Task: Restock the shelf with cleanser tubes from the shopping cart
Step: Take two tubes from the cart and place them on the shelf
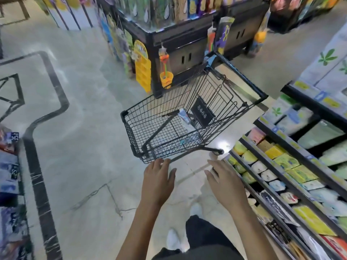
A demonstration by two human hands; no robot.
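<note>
Evidently both hands, left hand (159, 180) and right hand (224, 182), spread empty, could nudge the shopping cart (187, 124) rolling beyond reach.

left hand (158, 180) open, right hand (226, 182) open, both outstretched

Both forearms are bare from the elbows down, with no sleeve reaching into view. The bare left hand (159, 182) and the bare right hand (225, 182) carry no rings, watch, bracelets or gloves. Loose black fabric trousers (204, 239) cover the legs, plain and unmarked, with soft folds in the cloth. A pair of plain white shoes is worn: one (173, 240) shows beside the trouser leg, the other (195, 209) only as a rounded toe, both blurred.
</note>
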